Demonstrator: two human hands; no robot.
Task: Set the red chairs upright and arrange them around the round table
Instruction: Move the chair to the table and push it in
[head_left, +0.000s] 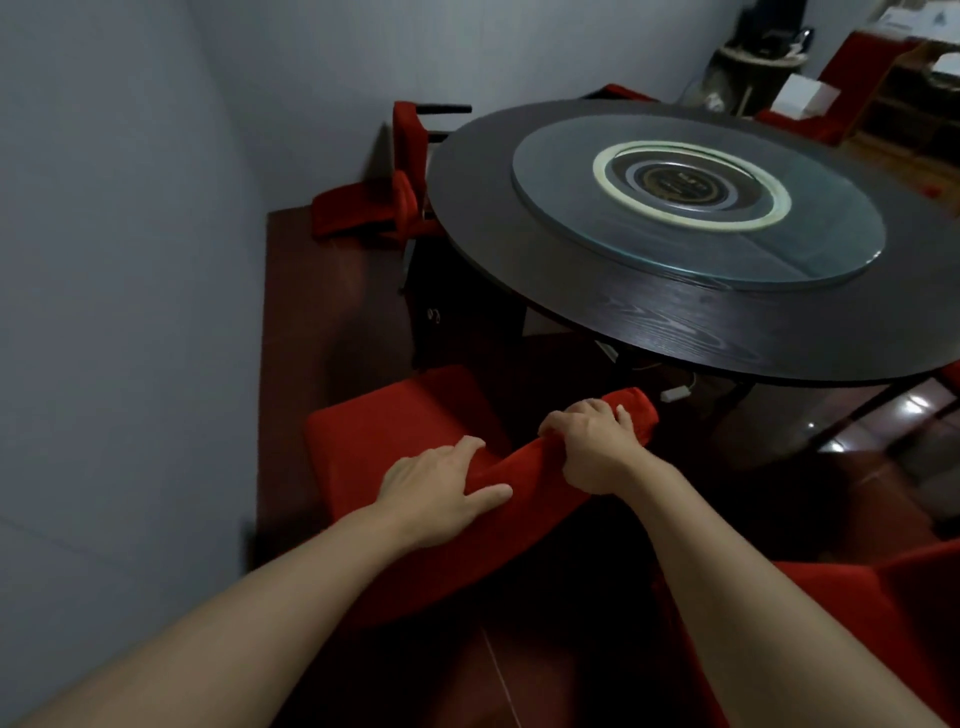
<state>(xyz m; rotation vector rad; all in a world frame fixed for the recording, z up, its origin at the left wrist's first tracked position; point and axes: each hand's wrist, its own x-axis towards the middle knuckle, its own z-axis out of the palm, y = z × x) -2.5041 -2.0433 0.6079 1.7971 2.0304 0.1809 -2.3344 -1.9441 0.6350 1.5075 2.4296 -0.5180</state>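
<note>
A red padded chair (374, 431) stands right below me, its seat towards the dark round table (597, 306). My left hand (441, 488) and my right hand (592, 452) both grip the top edge of its backrest. A second red chair (402, 182) lies tipped on its side on the floor at the table's far left, its dark legs sticking out. More red chairs show at the far side (628, 93) and at the back right (852, 88). Another red chair (909, 597) is at my lower right.
A glass turntable (571, 208) lies on the round table. A pale wall (130, 260) runs close along the left. The floor (306, 291) is dark red-brown. Wooden shelving and boxes (904, 93) fill the back right corner.
</note>
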